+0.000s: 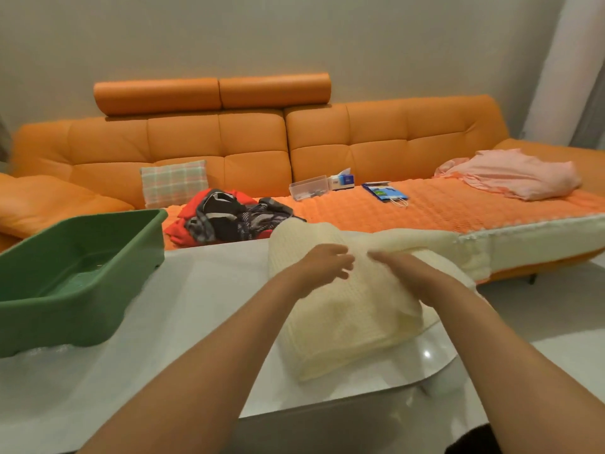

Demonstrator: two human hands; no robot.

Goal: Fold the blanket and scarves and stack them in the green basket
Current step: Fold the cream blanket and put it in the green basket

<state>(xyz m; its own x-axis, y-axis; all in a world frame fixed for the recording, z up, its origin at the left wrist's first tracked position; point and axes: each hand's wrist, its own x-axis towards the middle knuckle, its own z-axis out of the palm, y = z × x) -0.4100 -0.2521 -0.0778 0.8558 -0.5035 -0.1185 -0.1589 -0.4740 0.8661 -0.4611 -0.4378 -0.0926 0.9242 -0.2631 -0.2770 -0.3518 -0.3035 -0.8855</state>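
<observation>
Warm, even indoor light fills the room, moderately bright and without hard beams. The glossy white desk [196,290] returns it as a pale sheen, with one small glare spot near its right edge. Soft shadows sit under the green basket [82,309] at the left and below the near fold of the cream blanket [347,322]. The left hand [324,263] and right hand [406,270] are smeared by motion blur, their fingers indistinct. The whole picture is slightly soft. Wide-angle distortion bows the far orange sofa [255,139] and tilts the curtain [569,60] at the far right. The upper corners look dimmer.
</observation>
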